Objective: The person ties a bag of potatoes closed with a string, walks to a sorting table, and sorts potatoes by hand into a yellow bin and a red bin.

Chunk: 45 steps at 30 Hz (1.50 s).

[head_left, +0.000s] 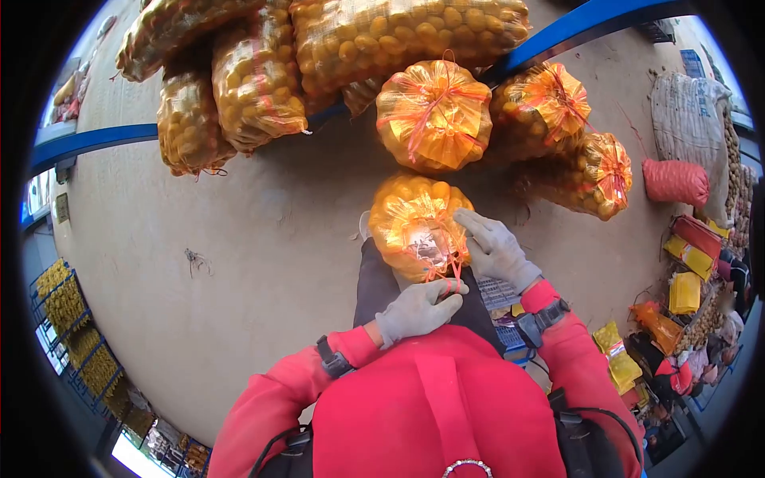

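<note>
An orange mesh sack [398, 207] packed with round yellow produce, perhaps potatoes, stands upright in front of my legs. Its top is gathered around a pale opening, where a white and dark patch shows. My left hand [421, 308], in a grey glove, is closed on the red drawstring [453, 275] at the sack's near edge. On the right side of the sack lies my right hand [500, 251], also gloved, its fingers stretched out against the mesh. The palm side of that hand is hidden.
Several full sacks [255, 88] lie across a blue rail [96, 147] ahead, and tied sacks [434, 115] stand just beyond mine. To the right are a pink sack [676, 182], folded yellow bags [684, 293] and people sitting. Blue racks [80, 334] of produce stand far left.
</note>
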Available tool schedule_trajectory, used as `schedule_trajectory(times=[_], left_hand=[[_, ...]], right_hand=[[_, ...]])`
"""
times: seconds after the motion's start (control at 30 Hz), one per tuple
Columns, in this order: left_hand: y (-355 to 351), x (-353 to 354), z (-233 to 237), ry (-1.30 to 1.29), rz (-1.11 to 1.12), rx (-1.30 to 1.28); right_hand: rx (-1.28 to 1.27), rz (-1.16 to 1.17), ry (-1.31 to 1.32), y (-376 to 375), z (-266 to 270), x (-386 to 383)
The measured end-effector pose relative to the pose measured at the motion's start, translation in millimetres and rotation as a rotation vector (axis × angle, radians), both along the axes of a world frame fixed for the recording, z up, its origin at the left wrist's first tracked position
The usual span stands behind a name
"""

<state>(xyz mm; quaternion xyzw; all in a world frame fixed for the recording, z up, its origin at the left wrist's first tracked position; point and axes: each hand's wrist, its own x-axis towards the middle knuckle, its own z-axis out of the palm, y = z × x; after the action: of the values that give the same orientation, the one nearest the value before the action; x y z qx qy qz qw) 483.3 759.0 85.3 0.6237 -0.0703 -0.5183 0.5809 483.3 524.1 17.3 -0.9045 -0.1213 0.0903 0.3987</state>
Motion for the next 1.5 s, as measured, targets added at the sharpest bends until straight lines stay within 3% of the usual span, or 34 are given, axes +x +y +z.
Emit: schedule_trajectory(times=[0.03, 0.13, 0.27, 0.37, 0.6, 0.63, 0.73, 0.77, 0.87, 0.9, 0.93, 1.0, 1.07, 1.13, 1.17, 1.23, 1.33, 1.4, 1.47, 1.5], left_hand=[[-7.7, -3.9, 3.6, 0.117, 0.010, 0.051], [-29.2, 13.6, 20.8, 0.150, 0.146, 0.244], [-39.6, 13.9, -3.3, 0.198, 0.382, 0.239], [-63.3, 20.2, -16.9, 0.090, 0.509, 0.148], [-40.2, 33.4, -17.2, -0.224, 0.464, 0.293], [-36.5, 39.1, -13.8, -0.159, 0.510, 0.275], [-37.0, 44.7, 8.0, -0.072, 0.673, 0.325], [-29.2, 41.3, 7.7, -0.081, 0.733, 0.345], [-5.3, 14.9, 5.7, -0.153, 0.827, 0.469], [-2.9, 2.0, 8.8, -0.219, 0.814, 0.544], [-1.9, -11.0, 13.3, -0.288, 0.798, 0.615], [-22.7, -38.8, 20.8, -0.523, 0.557, 0.778], [-48.2, -55.2, 15.4, -0.950, 0.055, 0.560], [-62.4, -36.5, 4.4, -0.962, -0.125, 0.391], [-63.6, -12.5, -1.6, -0.970, -0.225, 0.300], [-58.0, 58.2, -1.1, -1.127, -0.428, 0.234], [-61.1, 115.5, -12.5, -1.358, -0.577, 0.227], [-61.1, 139.2, -19.6, -1.463, -0.620, 0.244], [-59.9, 150.0, -40.3, -1.381, -0.516, 0.323], [-60.2, 150.8, -50.7, -1.339, -0.462, 0.360]], right_hand=[[-0.021, 0.109, -0.051, -5.7, -13.5, 4.5], [0.075, 0.517, -0.031, -13.0, -31.7, 5.2], [0.234, 0.468, 0.169, -39.4, -30.9, -4.2], [0.332, 0.349, 0.401, -53.8, -3.1, -2.6], [0.174, 0.529, 0.202, -24.0, -64.6, 29.9], [0.261, 0.460, 0.160, -16.3, -66.3, 33.2], [0.414, 0.271, 0.374, -1.2, -61.3, 44.8], [0.600, 0.185, 0.623, 5.1, -76.4, 41.7], [1.013, -0.162, 0.854, 15.1, -109.9, 41.9], [1.022, -0.216, 0.963, 18.7, -109.3, 47.1], [0.974, -0.205, 0.899, 26.0, -106.5, 46.2], [0.876, -0.185, 0.754, 43.0, -96.0, 48.1], [0.575, -0.030, 0.418, 51.3, -100.5, 45.0], [0.360, 0.160, 0.012, 58.4, -99.6, 37.0], [0.236, 0.254, 0.135, 56.3, -92.2, 39.1], [0.356, 0.402, 0.040, 36.0, -90.9, 34.3], [0.131, 0.603, 0.050, 26.0, -71.5, 37.1], [0.210, 0.562, 0.198, 24.2, -51.8, 36.5], [0.588, 0.333, 0.412, 17.0, -36.9, 36.8], [0.602, 0.321, 0.238, 19.4, -55.6, 33.1]])
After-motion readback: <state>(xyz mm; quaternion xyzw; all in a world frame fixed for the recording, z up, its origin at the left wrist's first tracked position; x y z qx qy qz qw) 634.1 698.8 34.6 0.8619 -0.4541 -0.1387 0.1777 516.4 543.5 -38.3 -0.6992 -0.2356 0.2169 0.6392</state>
